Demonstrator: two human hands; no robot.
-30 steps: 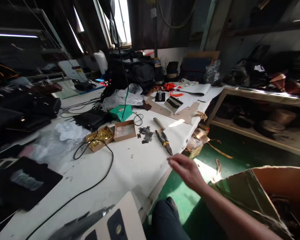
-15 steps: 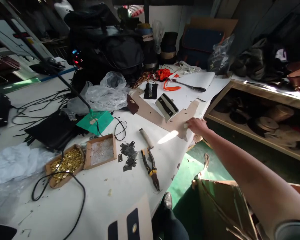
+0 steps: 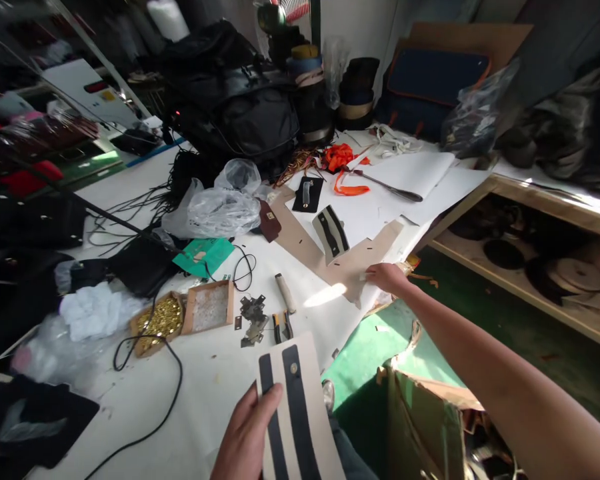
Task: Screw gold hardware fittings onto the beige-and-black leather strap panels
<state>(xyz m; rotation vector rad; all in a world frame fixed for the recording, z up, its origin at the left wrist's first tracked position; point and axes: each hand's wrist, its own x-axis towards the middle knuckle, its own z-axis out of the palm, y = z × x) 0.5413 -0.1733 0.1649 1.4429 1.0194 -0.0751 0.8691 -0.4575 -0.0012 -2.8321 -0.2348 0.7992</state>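
Observation:
My left hand grips a beige panel with two black strips and a round metal stud, its thumb on the front face. The panel is tilted up over the table's near edge. My right hand reaches to the table's right edge, fingers bent down at the corner of a brown sheet. A small pale bit shows at its fingertips; what they hold is hidden. Another beige panel with black strips lies on that sheet. Pliers lie behind the held panel, partly covered, near several dark metal plates.
Boxes of gold fasteners and clear pieces stand to the left, beside a looping black cable. A wrapped-handle tool lies mid-table. An open carton stands on the floor below; a wooden shelf is at right.
My left hand has come into view, and the panel it holds has risen from the bottom edge, covering part of the pliers. My right hand stays at the table edge. The view has shifted.

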